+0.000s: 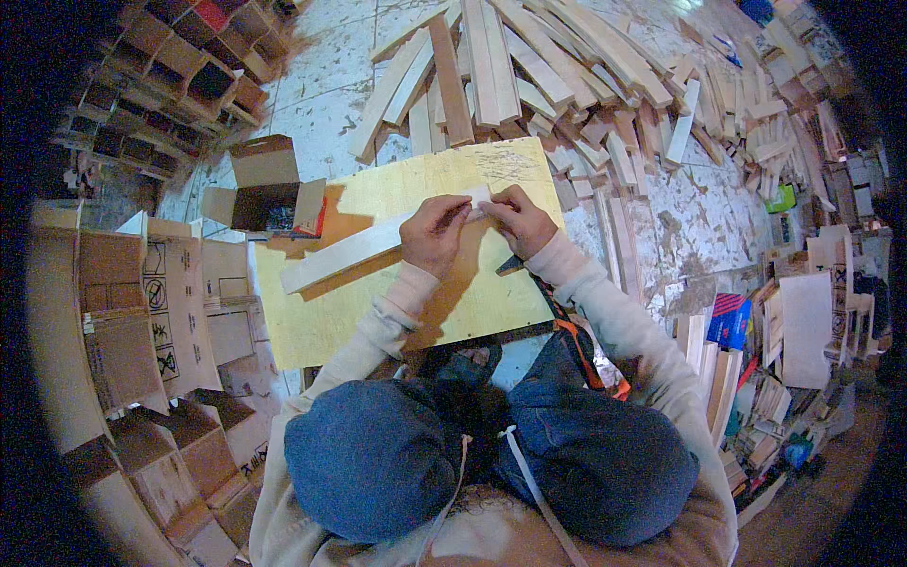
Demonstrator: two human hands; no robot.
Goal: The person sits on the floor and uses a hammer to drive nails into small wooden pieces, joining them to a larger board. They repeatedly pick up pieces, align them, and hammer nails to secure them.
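A pale wooden strip (345, 253) lies slantwise across a yellow board (378, 340), its far right end under my hands. My left hand (435, 236) is closed in a pinch over that end, thumb and fingertips together. Close beside it, my right hand (521, 222) pinches too, its fingertips at the strip's tip. Whatever is between the fingers is too small to make out. Near my right wrist, a hammer-like tool (511, 266) with a dark head and a black and orange handle rests by the board's right edge.
An open cardboard box (267, 194) stands at the board's upper left. Many loose wooden strips (487, 71) are heaped beyond the board. Compartmented cartons (123, 321) line the left side. On the right are stacked wood pieces (723, 387) and a blue and red box (728, 321).
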